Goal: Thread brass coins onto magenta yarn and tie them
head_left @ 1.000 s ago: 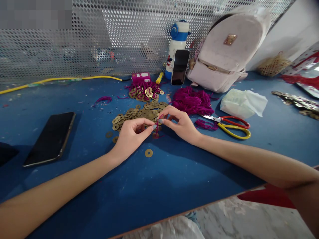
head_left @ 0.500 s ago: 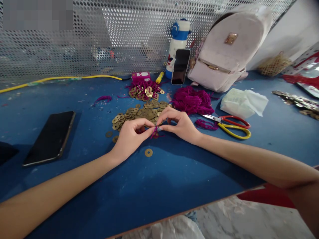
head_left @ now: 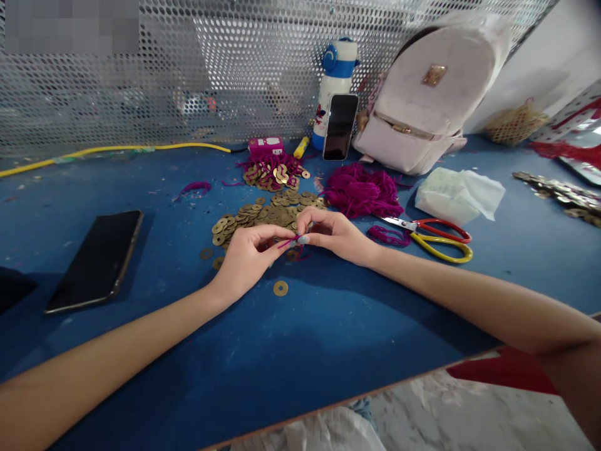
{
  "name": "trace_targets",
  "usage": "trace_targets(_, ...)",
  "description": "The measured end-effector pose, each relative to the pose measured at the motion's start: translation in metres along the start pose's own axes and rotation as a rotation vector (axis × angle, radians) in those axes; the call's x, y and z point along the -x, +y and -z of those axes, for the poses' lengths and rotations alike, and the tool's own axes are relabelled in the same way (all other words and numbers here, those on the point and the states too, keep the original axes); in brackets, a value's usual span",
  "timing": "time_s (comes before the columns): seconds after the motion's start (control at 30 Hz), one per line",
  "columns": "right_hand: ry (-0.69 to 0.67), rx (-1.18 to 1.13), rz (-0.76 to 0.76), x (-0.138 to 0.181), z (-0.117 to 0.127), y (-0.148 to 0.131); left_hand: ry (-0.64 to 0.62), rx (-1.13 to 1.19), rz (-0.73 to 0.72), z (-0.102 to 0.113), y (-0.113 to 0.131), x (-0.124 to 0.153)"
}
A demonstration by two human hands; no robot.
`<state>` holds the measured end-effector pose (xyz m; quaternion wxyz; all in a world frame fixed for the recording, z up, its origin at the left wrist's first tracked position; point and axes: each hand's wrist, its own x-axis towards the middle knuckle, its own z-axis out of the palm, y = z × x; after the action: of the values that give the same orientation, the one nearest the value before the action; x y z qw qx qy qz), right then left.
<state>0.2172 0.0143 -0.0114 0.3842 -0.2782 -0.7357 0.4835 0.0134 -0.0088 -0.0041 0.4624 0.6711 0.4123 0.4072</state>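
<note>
My left hand and my right hand meet at the middle of the blue table, fingertips pinched together on a short magenta thread. Just beyond the fingers lies a heap of brass coins with square holes. A single coin lies on the table below my left hand. Loose magenta yarn is piled to the right of the coins. Whether a coin hangs on the thread I cannot tell.
Red and yellow scissors lie right of my right hand. A black phone lies at the left, another phone leans on a bottle at the back. A pale backpack, white tissue, yellow cable and perforated metal screen stand behind.
The thread end has swung from pointing up to lying sideways between my fingertips. My right hand has dropped slightly and curled closer to the left.
</note>
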Motion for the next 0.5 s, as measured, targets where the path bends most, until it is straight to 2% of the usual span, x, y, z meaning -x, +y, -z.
trace_targets(0.17, -0.059, -0.054, -0.037, -0.0017, 0.0017, -0.0015, 0.044, -0.07, -0.002, -0.0005, 0.0008, -0.0001)
trace_targets(0.37, -0.025, -0.037, -0.049, -0.0015, 0.0015, -0.0014, 0.02, -0.111, -0.003, -0.002, 0.0083, 0.0011)
trace_targets(0.5, 0.039, -0.081, -0.057, -0.0013, -0.0003, 0.0004, 0.062, -0.069, 0.055, -0.0021, 0.0074, 0.0015)
